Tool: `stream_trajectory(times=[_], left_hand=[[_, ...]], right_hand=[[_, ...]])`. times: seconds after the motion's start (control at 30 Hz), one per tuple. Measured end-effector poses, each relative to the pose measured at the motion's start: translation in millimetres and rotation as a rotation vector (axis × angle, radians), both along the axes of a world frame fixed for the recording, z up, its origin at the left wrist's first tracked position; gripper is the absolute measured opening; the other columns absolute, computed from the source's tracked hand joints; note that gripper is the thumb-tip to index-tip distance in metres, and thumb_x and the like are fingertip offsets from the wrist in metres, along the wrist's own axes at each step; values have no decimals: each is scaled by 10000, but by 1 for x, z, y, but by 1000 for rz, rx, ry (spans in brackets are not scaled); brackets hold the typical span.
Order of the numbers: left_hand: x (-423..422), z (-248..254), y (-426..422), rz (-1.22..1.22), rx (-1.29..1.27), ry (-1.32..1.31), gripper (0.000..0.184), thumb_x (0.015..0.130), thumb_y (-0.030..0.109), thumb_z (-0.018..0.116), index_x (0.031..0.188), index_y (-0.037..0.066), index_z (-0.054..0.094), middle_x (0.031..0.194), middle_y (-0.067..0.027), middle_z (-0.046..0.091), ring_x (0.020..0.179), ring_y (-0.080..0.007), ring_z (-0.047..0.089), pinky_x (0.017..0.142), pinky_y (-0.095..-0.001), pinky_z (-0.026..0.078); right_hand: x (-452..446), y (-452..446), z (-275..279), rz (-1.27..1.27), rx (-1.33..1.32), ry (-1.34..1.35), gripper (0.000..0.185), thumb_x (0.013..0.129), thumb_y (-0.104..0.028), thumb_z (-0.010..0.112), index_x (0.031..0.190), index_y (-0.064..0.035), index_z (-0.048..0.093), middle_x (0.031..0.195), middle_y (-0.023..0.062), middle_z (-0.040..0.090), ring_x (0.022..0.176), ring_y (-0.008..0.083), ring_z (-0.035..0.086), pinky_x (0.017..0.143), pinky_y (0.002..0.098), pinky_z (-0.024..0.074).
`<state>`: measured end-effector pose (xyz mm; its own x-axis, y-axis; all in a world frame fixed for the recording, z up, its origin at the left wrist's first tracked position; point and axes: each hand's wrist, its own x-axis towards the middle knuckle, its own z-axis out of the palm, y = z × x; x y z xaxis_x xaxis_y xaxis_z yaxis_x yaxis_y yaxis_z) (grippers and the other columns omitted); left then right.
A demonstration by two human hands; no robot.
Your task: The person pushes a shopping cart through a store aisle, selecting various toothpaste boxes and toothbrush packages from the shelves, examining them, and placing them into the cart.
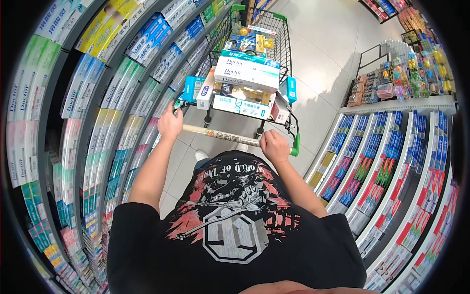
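A shopping cart's pale handle crosses in front of my body. My left hand is closed at its left end, by the green corner piece, with the fingertips partly hidden. Toward the right end, my right hand wraps round the same bar. Beyond the handle, the black wire basket of the cart carries white-and-teal "Doctor" toothpaste boxes stacked near me. A white box with blue lettering lies below them. Teal boxes stick out at the basket's side.
Shelves of toothpaste boxes rise close along my left. On the right, a lower shelf holds rows of toothpaste boxes, and packets hang on a rack behind it. Pale floor tiles run ahead beside the cart.
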<state>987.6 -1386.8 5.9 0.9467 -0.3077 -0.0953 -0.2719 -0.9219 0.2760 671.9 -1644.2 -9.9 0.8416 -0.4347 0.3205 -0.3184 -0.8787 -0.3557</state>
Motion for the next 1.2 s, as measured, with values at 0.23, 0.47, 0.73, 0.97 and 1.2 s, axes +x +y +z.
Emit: stream_trajectory(times=[0.23,0.47,0.73,0.97,1.2], left_hand=[[14,2,-32,31,-19,9,510,988,418,561,1417,156,646,1169,-195,757,1064,-412,722,921,-532,557],[34,-3,-59,25,11,37,548,989,421,552,1464,154,606,1244,-194,741,1131,-411,706,978,-520,548],[48,-8,-81,9,-15,17,538,980,415,567,1445,147,610,1241,-198,741,1142,-404,703,991,-515,546],[61,-1,-95,-9,-32,32,522,970,409,577,1411,133,625,1233,-209,737,1106,-398,714,958,-511,560],[79,-11,-115,-35,-109,39,548,964,426,567,1385,81,625,1223,-225,730,1047,-400,730,893,-523,586]], right_hand=[[14,-32,-4,25,-8,-32,212,901,-174,706,754,-94,575,751,88,573,631,302,618,579,434,514],[27,-61,-7,35,-36,-27,198,921,-180,690,772,-86,600,750,99,596,625,316,634,575,444,521],[40,-82,-6,13,-36,-12,184,907,-172,690,769,-84,604,745,99,603,633,315,641,580,445,523],[52,-91,-7,8,-28,-6,173,901,-168,694,773,-88,611,753,98,603,648,316,634,596,451,518],[63,-109,-11,-19,-34,46,74,878,-149,696,848,-96,653,798,106,625,699,333,646,627,457,522]])
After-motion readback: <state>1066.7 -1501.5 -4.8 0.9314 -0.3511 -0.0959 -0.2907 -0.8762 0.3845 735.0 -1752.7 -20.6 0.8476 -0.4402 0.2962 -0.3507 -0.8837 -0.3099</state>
